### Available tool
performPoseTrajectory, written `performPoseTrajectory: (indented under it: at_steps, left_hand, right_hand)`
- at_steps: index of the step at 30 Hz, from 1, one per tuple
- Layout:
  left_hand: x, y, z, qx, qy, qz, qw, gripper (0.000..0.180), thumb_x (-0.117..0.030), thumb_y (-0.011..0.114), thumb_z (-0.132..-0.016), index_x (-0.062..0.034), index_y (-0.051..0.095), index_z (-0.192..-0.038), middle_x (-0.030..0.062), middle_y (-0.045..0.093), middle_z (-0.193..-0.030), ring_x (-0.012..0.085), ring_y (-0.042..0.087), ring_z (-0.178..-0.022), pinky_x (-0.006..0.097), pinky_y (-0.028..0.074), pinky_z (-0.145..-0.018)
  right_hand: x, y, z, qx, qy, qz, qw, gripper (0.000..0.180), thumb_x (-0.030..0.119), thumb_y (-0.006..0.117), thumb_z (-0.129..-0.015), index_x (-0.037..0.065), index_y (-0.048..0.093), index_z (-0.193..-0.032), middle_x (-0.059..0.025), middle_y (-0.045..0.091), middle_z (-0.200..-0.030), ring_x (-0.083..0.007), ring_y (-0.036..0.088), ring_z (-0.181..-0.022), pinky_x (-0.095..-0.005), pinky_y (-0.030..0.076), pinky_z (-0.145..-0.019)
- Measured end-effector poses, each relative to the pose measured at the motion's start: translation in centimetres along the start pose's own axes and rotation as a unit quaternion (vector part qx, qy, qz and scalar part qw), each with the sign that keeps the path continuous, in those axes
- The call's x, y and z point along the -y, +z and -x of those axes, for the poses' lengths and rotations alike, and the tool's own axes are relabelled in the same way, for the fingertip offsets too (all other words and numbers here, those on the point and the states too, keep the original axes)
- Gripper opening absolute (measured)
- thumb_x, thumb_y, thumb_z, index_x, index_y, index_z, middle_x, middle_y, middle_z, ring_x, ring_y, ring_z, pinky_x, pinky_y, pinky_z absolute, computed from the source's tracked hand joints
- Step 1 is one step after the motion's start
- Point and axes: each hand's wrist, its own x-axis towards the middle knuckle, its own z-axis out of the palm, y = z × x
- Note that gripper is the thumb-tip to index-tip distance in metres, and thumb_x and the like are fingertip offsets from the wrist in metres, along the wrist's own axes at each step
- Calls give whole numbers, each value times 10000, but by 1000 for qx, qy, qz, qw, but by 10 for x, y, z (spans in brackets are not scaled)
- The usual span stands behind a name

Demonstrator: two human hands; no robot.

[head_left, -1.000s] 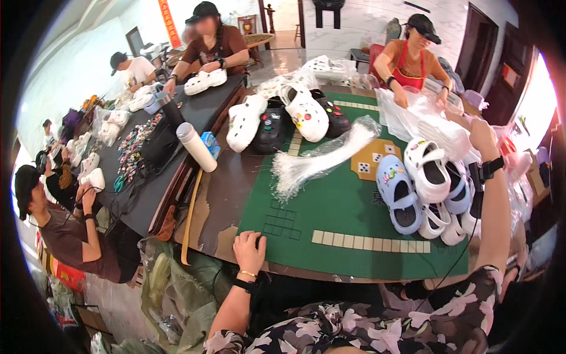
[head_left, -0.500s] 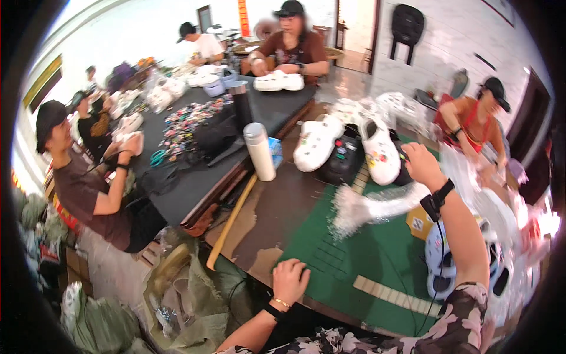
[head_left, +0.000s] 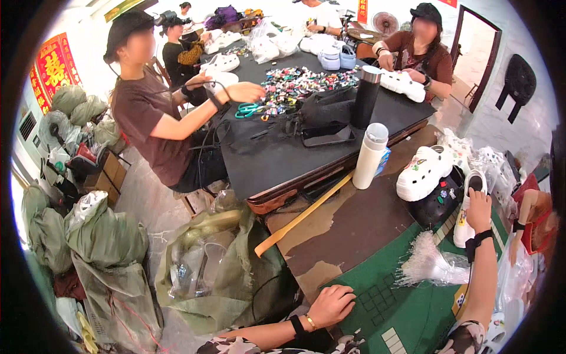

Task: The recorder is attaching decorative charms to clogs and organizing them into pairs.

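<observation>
My left hand [head_left: 331, 304] lies on the near edge of a green cutting mat [head_left: 368, 280], fingers resting on it and holding nothing. Farther right, my right hand [head_left: 479, 211] is at a white clog [head_left: 462, 231] with small coloured charms, its fingers curled over the shoe near the opening. Beside that shoe stand a black clog [head_left: 435, 203] with charms and another white clog [head_left: 421, 177]. A bundle of thin clear plastic strands [head_left: 427, 262], wrapped in film, lies on the mat in front of the shoes.
A cream tumbler [head_left: 370, 159] and a yellow stick [head_left: 306, 212] lie between my table and the black table [head_left: 259, 171]. That table bears a heap of charms [head_left: 300, 85], teal scissors [head_left: 246, 110] and a black bottle [head_left: 365, 97]. Green sacks [head_left: 206, 277] stand left; several people work around.
My view has turned left. My right hand has shifted from beside the white clog onto it. A co-worker at the left now reaches a hand toward the charms. My left hand stays on the mat.
</observation>
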Motion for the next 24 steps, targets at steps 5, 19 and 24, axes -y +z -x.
performPoseTrajectory:
  at_steps: [5, 19, 24]
  left_hand:
    - [1, 7, -6, 26, 19, 27, 999, 175, -175, 672, -818, -82, 635, -961, 48, 604, -1060, 238, 582, -995, 381, 445, -807]
    - [-1, 6, -12, 16, -16, -11, 1000, 182, -123, 728, -737, -112, 677, -912, 38, 633, -1016, 264, 583, -949, 398, 425, -805]
    - [5, -4, -8, 2, -14, 0, 1000, 160, -127, 703, -759, -109, 667, -913, 29, 635, -1021, 247, 608, -929, 369, 458, -764]
  right_hand:
    - [-12, -16, -2, -12, -62, -16, 998, 603, 84, 716, -694, 87, 517, -1263, -126, 607, -1031, -290, 557, -1057, -457, 346, -1018]
    - [47, -111, -114, 60, -21, -173, 983, 689, 88, 547, -737, 182, 438, -1411, -250, 676, -981, -404, 655, -921, -482, 515, -833]
    - [100, -68, -158, 63, -29, -230, 971, 740, 79, 547, -733, 80, 360, -1449, -264, 613, -1189, -406, 617, -1058, -460, 488, -923]
